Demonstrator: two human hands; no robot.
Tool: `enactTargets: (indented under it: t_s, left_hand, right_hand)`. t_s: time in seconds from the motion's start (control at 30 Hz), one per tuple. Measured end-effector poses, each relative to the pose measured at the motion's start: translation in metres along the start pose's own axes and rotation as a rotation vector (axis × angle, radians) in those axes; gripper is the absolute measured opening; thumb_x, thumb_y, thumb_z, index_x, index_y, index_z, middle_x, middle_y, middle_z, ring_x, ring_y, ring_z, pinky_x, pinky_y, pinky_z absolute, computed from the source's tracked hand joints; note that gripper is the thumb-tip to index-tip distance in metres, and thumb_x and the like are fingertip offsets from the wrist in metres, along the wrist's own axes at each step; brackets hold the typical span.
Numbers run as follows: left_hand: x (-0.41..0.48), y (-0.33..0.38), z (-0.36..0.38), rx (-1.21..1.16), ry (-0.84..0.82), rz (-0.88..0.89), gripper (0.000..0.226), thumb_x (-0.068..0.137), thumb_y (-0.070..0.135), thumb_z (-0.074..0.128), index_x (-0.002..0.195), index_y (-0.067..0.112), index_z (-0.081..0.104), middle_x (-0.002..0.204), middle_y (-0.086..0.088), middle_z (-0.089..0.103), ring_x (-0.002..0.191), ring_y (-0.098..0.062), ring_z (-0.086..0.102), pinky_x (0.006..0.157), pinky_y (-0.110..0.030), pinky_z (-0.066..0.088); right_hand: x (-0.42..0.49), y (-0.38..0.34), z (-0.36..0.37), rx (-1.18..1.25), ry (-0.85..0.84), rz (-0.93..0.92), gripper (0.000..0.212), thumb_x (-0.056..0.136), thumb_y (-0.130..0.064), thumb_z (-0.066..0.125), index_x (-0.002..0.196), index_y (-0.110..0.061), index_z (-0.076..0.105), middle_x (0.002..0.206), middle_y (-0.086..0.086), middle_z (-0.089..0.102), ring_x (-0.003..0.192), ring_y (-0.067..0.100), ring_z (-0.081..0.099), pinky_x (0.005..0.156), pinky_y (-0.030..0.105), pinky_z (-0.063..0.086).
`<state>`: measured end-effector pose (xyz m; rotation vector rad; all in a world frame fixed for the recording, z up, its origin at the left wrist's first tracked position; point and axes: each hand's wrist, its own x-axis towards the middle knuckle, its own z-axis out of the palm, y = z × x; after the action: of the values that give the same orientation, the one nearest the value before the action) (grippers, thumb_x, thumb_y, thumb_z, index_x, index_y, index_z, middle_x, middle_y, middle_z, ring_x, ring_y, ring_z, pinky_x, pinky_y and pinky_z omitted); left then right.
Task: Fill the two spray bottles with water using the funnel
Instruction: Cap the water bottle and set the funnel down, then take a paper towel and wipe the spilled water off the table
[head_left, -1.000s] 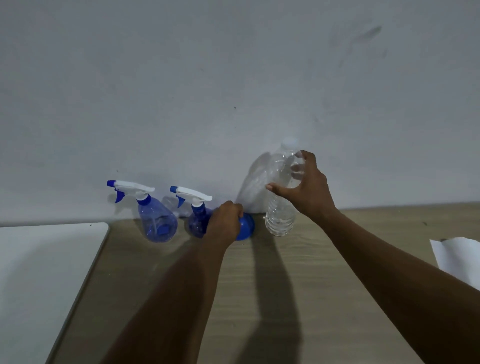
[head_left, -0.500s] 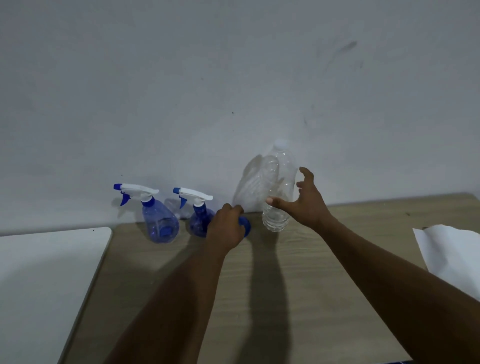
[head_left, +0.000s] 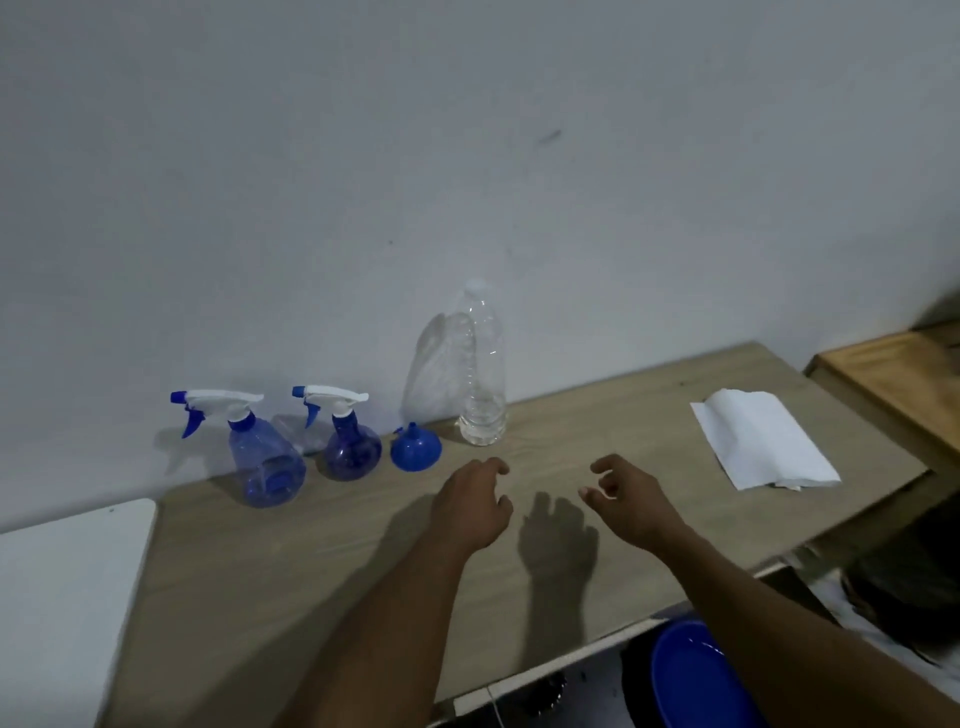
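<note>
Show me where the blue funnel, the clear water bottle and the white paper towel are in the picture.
blue funnel (head_left: 415, 452), head view, on its wide cone.
clear water bottle (head_left: 483, 384), head view, on the middle of its body.
white paper towel (head_left: 761, 441), head view, on its flat middle.

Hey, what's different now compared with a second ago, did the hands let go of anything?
The left hand has let go of the blue funnel and the right hand has released the clear water bottle. Both drew back toward the person and hold nothing, fingers loosely curled above the table. The funnel, the water bottle, the lighter spray bottle and the darker spray bottle stayed by the wall.
</note>
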<state>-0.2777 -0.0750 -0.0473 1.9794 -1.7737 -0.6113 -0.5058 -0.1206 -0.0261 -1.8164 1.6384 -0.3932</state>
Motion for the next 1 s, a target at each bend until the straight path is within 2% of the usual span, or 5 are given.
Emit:
enactTargets:
  t_s: [0.17,0.27,0.53,0.77,1.0]
  left_hand:
    - [0.003,0.059,0.023,-0.031,-0.132,0.074,0.046,0.085,0.033,0.063,0.130,0.033,0.053,0.119,0.004,0.060,0.115,-0.018,0.055,0.094,-0.032,0.047]
    - [0.012,0.095,0.037,-0.053,-0.210,0.073,0.050,0.081,0.038,0.066,0.130,0.034,0.054,0.119,0.003,0.061,0.113,-0.020,0.058,0.095,-0.035,0.049]
    - [0.060,0.188,0.104,-0.199,-0.266,-0.141,0.058,0.081,0.047,0.069,0.131,0.023,0.053,0.126,-0.008,0.061,0.117,-0.025,0.056,0.096,-0.031,0.046]
    - [0.109,0.282,0.173,-0.383,-0.250,-0.371,0.064,0.092,0.047,0.062,0.142,0.013,0.042,0.146,-0.009,0.048,0.130,-0.027,0.049,0.097,-0.027,0.038]
    - [0.142,0.334,0.212,-0.376,-0.162,-0.521,0.067,0.091,0.047,0.064,0.142,0.011,0.040,0.142,-0.007,0.052,0.125,-0.026,0.054,0.080,-0.024,0.033]
  right_hand:
    - [-0.020,0.036,-0.044,-0.049,0.063,0.029,0.044,0.092,-0.038,0.069,0.128,-0.016,0.057,0.120,0.012,0.067,0.108,0.022,0.064,0.089,0.034,0.053]
    - [-0.020,0.060,-0.075,-0.062,0.168,0.049,0.039,0.092,-0.035,0.069,0.123,-0.014,0.059,0.109,0.010,0.069,0.092,0.017,0.061,0.080,0.028,0.047]
    - [0.009,0.154,-0.155,0.047,0.360,0.139,0.027,0.093,-0.034,0.065,0.115,-0.019,0.061,0.084,-0.001,0.069,0.082,0.018,0.064,0.078,0.034,0.051]
    - [0.068,0.243,-0.213,0.465,0.414,0.255,0.024,0.100,-0.028,0.052,0.122,-0.019,0.055,0.116,0.010,0.062,0.103,0.027,0.063,0.086,0.043,0.057]
    - [0.128,0.284,-0.233,0.902,0.290,0.426,0.032,0.103,-0.032,0.040,0.130,-0.018,0.050,0.116,0.013,0.062,0.105,0.030,0.063,0.090,0.047,0.057]
